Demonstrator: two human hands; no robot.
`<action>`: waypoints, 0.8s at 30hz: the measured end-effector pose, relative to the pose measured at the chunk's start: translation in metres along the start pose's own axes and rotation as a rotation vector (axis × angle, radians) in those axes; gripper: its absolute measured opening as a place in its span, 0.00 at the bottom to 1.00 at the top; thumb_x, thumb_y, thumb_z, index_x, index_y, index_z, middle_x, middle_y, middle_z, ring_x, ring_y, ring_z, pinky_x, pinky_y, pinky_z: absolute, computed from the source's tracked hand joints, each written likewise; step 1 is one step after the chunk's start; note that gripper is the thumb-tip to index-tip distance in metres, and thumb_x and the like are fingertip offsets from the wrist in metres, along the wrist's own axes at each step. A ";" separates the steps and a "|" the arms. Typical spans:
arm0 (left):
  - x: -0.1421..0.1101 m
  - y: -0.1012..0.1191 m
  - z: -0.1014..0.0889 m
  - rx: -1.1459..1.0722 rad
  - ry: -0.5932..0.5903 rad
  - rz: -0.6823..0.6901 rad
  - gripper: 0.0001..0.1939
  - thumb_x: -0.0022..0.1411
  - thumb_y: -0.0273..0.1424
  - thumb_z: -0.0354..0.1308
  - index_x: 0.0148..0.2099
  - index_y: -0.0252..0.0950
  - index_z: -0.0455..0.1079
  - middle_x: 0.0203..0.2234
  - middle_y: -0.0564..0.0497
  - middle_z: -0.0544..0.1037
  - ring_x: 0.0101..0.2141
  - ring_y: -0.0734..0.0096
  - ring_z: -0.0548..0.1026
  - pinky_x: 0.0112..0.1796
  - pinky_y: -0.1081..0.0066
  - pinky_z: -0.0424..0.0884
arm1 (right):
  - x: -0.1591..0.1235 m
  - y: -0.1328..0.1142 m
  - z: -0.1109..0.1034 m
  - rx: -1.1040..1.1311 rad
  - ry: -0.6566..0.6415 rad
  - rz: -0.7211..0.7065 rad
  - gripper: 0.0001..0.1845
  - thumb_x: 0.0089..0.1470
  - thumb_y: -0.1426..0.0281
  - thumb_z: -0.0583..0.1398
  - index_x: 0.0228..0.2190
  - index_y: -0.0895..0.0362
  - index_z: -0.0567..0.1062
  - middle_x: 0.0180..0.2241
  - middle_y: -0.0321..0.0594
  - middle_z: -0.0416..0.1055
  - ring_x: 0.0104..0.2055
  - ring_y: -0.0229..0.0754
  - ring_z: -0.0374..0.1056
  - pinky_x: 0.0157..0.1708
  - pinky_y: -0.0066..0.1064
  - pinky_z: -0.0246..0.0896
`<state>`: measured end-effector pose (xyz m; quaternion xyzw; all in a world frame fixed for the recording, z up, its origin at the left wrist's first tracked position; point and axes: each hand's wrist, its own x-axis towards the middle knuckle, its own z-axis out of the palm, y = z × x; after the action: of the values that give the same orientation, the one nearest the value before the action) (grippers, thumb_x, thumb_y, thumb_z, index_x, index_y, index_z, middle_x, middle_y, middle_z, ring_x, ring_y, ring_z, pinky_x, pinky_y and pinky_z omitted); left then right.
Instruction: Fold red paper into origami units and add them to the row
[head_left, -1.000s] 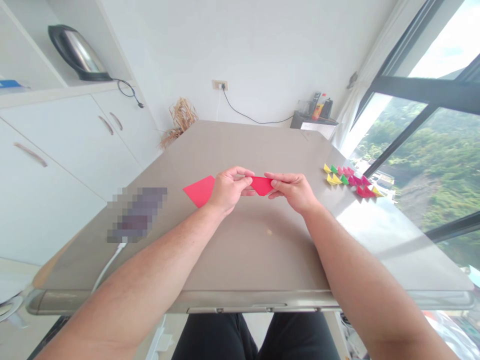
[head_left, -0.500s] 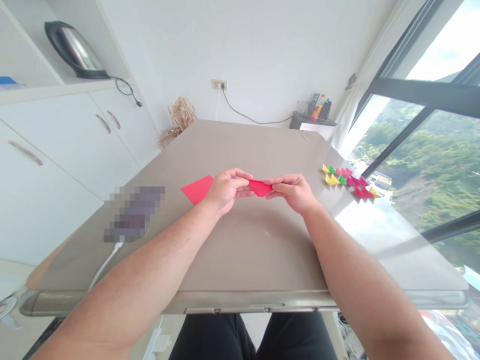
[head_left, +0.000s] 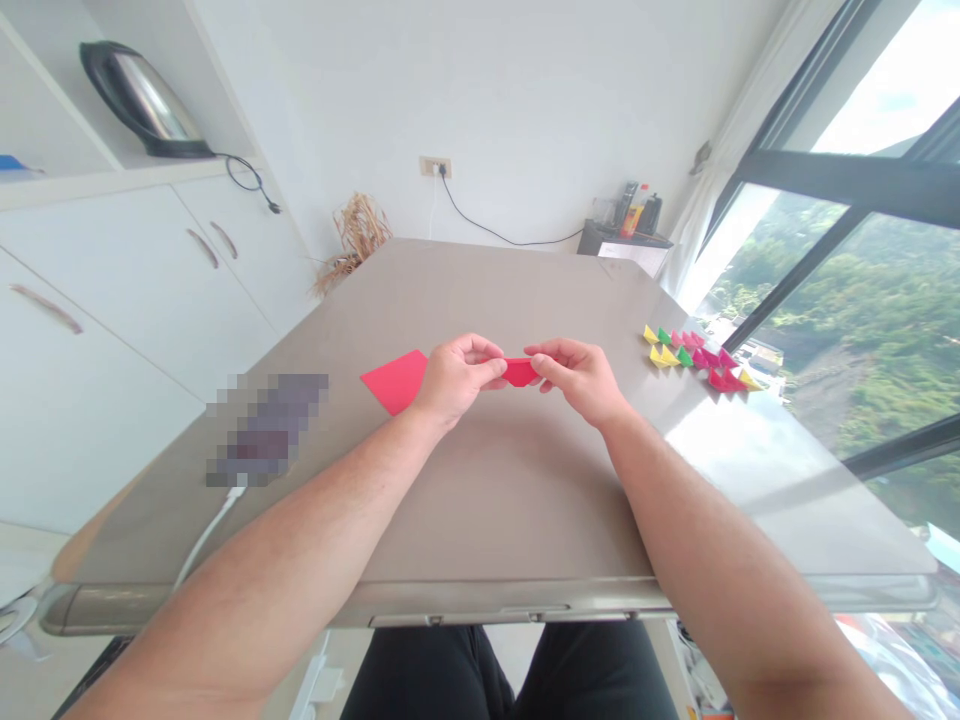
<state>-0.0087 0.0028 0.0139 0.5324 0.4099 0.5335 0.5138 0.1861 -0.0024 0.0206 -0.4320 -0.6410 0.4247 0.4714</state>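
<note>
A small piece of folded red paper [head_left: 520,372] is held above the table between both hands. My left hand [head_left: 461,378] pinches its left end, and my right hand [head_left: 574,372] grips the right end with thumb and fingers. Fingers cover both ends of the paper. Beside my left wrist, a flat red paper sheet [head_left: 394,380] lies on the table, partly hidden by that hand. Several small folded paper boats [head_left: 701,358] in yellow, green, pink and red stand in rows at the right.
The grey table [head_left: 510,500] reaches toward the white wall. At the left lies a blurred-out dark device [head_left: 270,430] with a white cable [head_left: 206,535]. Bottles [head_left: 636,212] stand on a small cabinet behind the table; a kettle [head_left: 146,100] sits on the left shelf. A window runs along the right.
My right hand has shifted slightly left and its thumb now lies over the paper's near side. The folded paper shows as a narrower, shorter strip. The flat sheet and boats stay put.
</note>
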 end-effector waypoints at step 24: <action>0.001 -0.010 -0.003 0.246 -0.006 0.142 0.09 0.53 0.36 0.70 0.33 0.36 0.77 0.27 0.50 0.82 0.30 0.67 0.80 0.34 0.67 0.77 | 0.003 0.007 0.008 -0.175 0.043 0.006 0.11 0.48 0.61 0.68 0.30 0.56 0.83 0.28 0.39 0.79 0.29 0.38 0.68 0.29 0.31 0.63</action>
<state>-0.0108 0.0054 0.0035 0.6207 0.4320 0.5126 0.4067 0.1786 0.0014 0.0128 -0.4826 -0.6639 0.3592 0.4442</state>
